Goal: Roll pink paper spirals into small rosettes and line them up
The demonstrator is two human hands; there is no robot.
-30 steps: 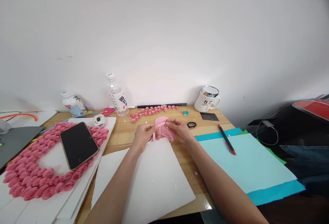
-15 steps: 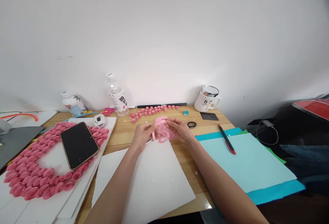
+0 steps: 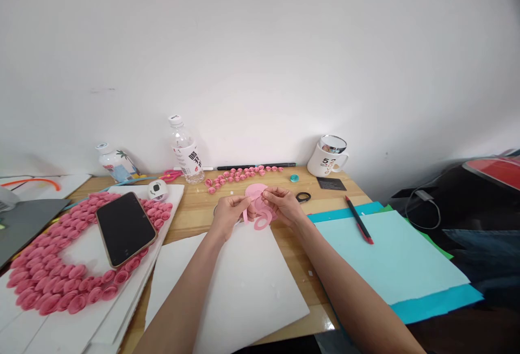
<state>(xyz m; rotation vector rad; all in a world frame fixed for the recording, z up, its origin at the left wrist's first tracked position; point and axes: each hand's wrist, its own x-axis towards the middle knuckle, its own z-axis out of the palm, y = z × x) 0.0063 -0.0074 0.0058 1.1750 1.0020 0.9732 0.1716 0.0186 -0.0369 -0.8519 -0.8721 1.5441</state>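
Head view: both hands on a pink paper spiral [image 3: 263,221], loose curls on show!

And here it is, over the top of the white sheet [image 3: 252,283]: left hand's grip [image 3: 228,215] pinched on the strip, right hand's grip [image 3: 284,204] closed on it too, this piece looking barely rolled. Behind, a batch of finished pink rosettes [image 3: 239,174] lines the bench [image 3: 195,208], with one teal rosette [image 3: 294,178] alongside; over left, a thick curved band of rosettes [image 3: 49,267] is laid, its middle bare white where the phone [image 3: 125,229] leaves it visible. Lettering now! The clear bottle [image 3: 187,153] shouts bold black Chinese characters, the first apparently 喝; the white mug [image 3: 323,163] shows a 5 and a 2, smaller letters unclear; the black card's [image 3: 331,183] print is too tiny.
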